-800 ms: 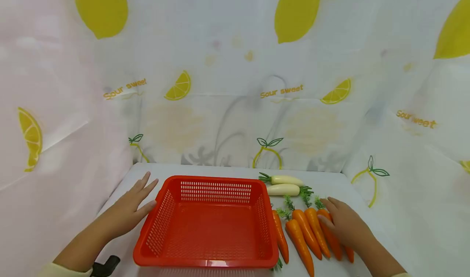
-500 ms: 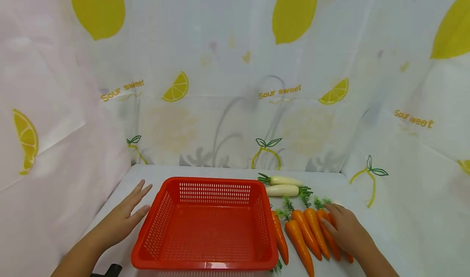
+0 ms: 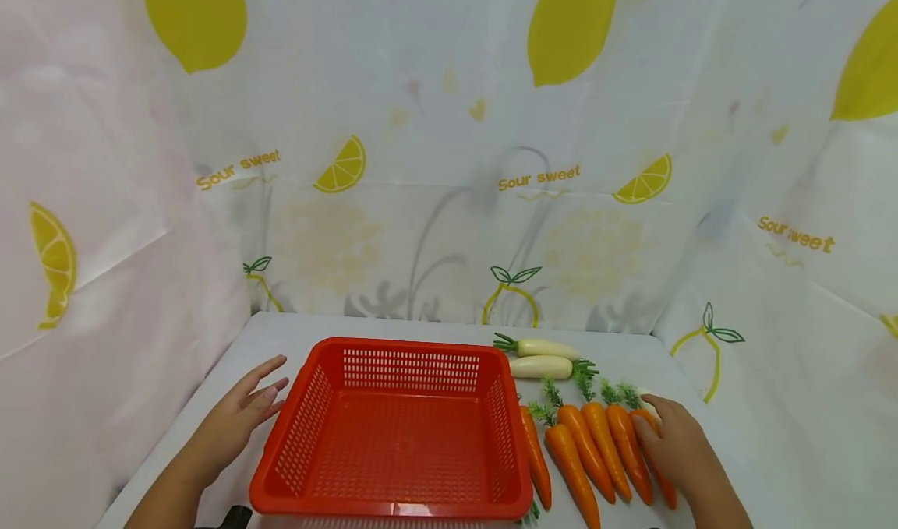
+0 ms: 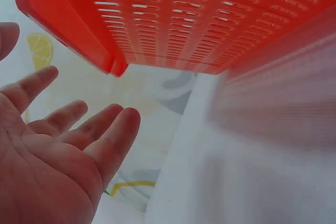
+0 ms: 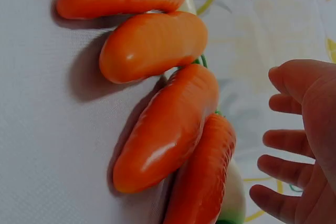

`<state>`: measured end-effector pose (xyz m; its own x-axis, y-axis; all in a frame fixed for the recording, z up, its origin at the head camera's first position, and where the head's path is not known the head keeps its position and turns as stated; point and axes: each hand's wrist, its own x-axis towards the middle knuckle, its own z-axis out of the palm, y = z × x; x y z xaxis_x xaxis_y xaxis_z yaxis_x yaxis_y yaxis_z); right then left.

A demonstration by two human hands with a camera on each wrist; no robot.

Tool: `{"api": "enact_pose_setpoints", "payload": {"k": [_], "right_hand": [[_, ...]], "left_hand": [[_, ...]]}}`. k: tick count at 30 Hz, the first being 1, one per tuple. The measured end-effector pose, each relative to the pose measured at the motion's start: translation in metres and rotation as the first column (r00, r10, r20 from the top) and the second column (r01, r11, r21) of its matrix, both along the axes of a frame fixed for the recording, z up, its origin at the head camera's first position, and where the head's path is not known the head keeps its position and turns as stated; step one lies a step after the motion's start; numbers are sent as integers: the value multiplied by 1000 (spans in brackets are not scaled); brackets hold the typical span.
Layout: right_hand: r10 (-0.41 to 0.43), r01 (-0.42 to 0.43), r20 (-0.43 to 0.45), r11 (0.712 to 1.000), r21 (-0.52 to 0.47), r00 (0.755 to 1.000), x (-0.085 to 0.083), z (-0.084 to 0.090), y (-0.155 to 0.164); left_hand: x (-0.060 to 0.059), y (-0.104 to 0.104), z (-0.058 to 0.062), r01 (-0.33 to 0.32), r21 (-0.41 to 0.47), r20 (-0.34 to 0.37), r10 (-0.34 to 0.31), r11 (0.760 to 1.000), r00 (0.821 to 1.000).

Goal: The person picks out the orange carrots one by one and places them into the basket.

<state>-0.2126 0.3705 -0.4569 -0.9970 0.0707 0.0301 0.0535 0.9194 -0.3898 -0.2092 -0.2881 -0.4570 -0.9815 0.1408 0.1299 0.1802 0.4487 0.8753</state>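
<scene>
A red slotted basket (image 3: 298, 435) stands empty on the white table. My left hand (image 3: 242, 416) hovers open just left of the basket's left wall, fingers straight, palm showing in the left wrist view (image 4: 58, 150) below the basket's rim (image 4: 113, 66). Several orange carrots (image 3: 585, 443) with green tops lie in a row right of the basket. My right hand (image 3: 673, 443) rests over the rightmost carrot; in the right wrist view the hand (image 5: 304, 145) has spread, loosely bent fingers beside the carrots (image 5: 168, 129) and grips nothing.
Two white radishes (image 3: 543, 365) lie behind the carrots, and another white piece (image 5: 231, 198) peeks from beside the rightmost carrot. Lemon-print cloth walls (image 3: 449, 202) enclose the table on three sides. A black object (image 3: 235, 517) shows at the bottom edge.
My left hand has drawn back a little from the basket's wall. My right hand has slid right, off the middle carrots and onto the rightmost one.
</scene>
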Motion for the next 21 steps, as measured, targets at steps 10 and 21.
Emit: {"api": "enact_pose_setpoints", "payload": {"k": [10, 21], "right_hand": [[-36, 41, 95, 998, -51, 995, 0, -7, 16], [-53, 62, 142, 996, -58, 988, -6, -20, 9]], "left_hand": [[2, 6, -12, 12, 145, -36, -7, 989, 999], [1, 11, -17, 68, 267, -17, -66, 961, 998]]}}
